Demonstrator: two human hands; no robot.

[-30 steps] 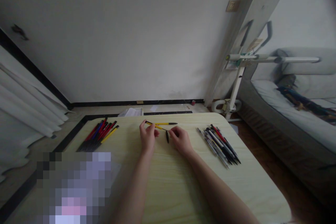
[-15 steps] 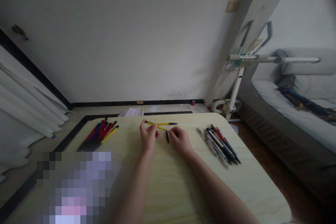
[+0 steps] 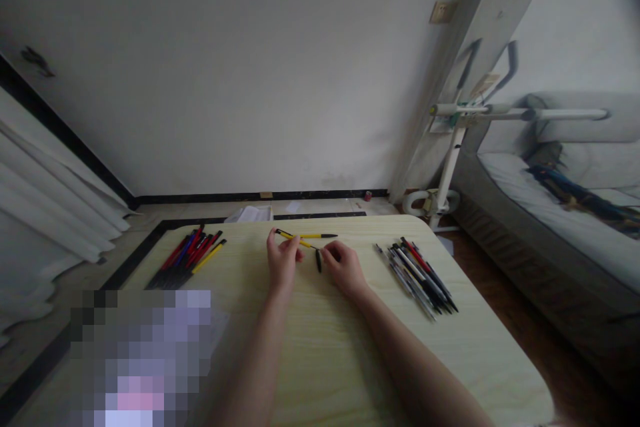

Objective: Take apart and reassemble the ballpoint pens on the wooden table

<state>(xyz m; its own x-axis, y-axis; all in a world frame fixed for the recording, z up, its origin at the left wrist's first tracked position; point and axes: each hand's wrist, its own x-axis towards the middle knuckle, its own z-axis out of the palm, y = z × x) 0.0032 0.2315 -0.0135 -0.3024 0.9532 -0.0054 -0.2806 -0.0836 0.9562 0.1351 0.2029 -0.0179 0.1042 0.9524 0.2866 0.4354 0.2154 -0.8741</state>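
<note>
My left hand is closed around a yellow pen barrel with a black top end, held at a slant above the table. From its lower right end a thin dark refill sticks out. The fingertips of my right hand are pinched together at the end of that refill; the exact contact is too small to see clearly. Just below, between both hands, lies a short black pen piece, tapered like a grip section. Behind the hands a second yellow pen with a dark tip lies flat.
On the left of the light wooden table lies a pile of red, blue and yellow pens. A pile of clear, white, black and red pens is on the right. A blurred-out patch covers the near left corner. Beyond stands a wall.
</note>
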